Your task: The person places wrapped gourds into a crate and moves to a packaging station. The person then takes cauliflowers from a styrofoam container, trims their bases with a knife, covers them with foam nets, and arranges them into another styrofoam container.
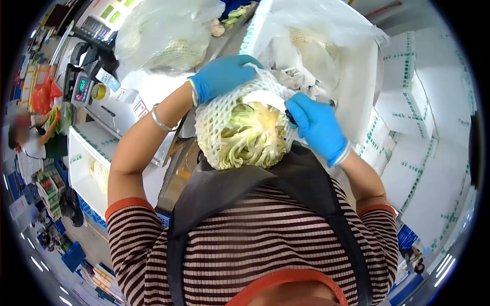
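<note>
A cauliflower (250, 135) rests against my apron at the front, its cut stem and pale leaf bases turned up toward me. White foam netting (210, 122) wraps its sides. My left hand (224, 76), in a blue glove, is curled over the far left side of the netted head and grips it; the fingertips are partly hidden. In my right hand (314, 122), also gloved in blue, is a knife (265, 98) with a dark handle. Its pale blade lies across the top of the stem, just under the netting's edge.
Behind stands a white foam box (360, 66) lined with clear plastic. A bag of netted heads (166, 38) lies at the back left, near a scale (81, 87). Foam boxes (408, 168) are stacked at right; another box (89, 153) sits at left. Farther left is another person (33, 137).
</note>
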Motion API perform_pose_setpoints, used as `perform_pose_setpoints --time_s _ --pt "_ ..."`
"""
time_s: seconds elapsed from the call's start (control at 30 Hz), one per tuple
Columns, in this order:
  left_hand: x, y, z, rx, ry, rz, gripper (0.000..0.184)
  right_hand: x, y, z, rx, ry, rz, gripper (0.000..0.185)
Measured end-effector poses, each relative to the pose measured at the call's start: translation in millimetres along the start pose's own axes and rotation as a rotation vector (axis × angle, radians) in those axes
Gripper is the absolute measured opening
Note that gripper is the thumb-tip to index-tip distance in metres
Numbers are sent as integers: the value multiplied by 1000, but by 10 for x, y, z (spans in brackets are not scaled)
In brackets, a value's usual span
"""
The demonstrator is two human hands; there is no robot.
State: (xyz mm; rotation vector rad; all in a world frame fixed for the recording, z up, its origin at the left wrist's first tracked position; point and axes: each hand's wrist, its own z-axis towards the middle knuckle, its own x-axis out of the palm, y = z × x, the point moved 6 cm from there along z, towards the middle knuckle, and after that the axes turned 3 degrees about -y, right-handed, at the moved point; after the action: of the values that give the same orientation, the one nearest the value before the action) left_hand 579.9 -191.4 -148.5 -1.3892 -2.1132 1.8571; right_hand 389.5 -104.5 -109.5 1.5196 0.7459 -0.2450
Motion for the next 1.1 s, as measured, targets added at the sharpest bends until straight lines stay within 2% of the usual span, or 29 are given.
perform_pose_setpoints --time_s 0.03,0.07,0.13,0.27,0.37,0.4,0.43,0.47,0.5,0.53,0.63,0.73,0.83,0.97,1.1 --pt "-14 0 -16 -28 -27 12 34 19 -57 -36 -36 -84 -103 20" --pt "3 6 -2 6 -54 13 35 36 -116 -89 -5 -67 -75 19" --pt "13 31 -29 -67 -66 10 35 81 -194 -197 59 -37 -8 18" --pt "29 -70 -23 -134 -93 122 35 51 -60 -149 -142 -175 -240 17" --pt "75 -103 4 -166 -100 116 34 34 -109 -54 -124 -186 -321 14" --pt "80 -120 -26 -188 -93 106 34 19 -147 -85 -206 -185 -204 14" --pt "69 -96 -52 -214 -85 92 34 21 -211 -94 -203 -147 -136 15" --pt "77 -104 -40 -100 -126 79 33 29 -270 -133 -194 -105 -65 16" --pt "97 -64 -43 -128 -109 64 33 40 -288 -152 -190 -63 3 18" --pt "120 -67 -32 -153 -97 49 33 74 -364 -218 19 51 188 24" --pt "156 -9 11 -145 -83 0 33 117 -377 -277 246 131 359 28" --pt "117 -81 21 -159 -66 82 33 116 -349 -274 148 65 325 24" --pt "187 -58 50 -160 -65 124 33 67 -255 -142 -201 2 41 19" --pt "139 39 8 -205 -75 -15 33 92 -292 -171 -172 49 72 15" --pt "94 310 -18 -148 -134 -154 34 203 -487 -561 -70 362 340 28"
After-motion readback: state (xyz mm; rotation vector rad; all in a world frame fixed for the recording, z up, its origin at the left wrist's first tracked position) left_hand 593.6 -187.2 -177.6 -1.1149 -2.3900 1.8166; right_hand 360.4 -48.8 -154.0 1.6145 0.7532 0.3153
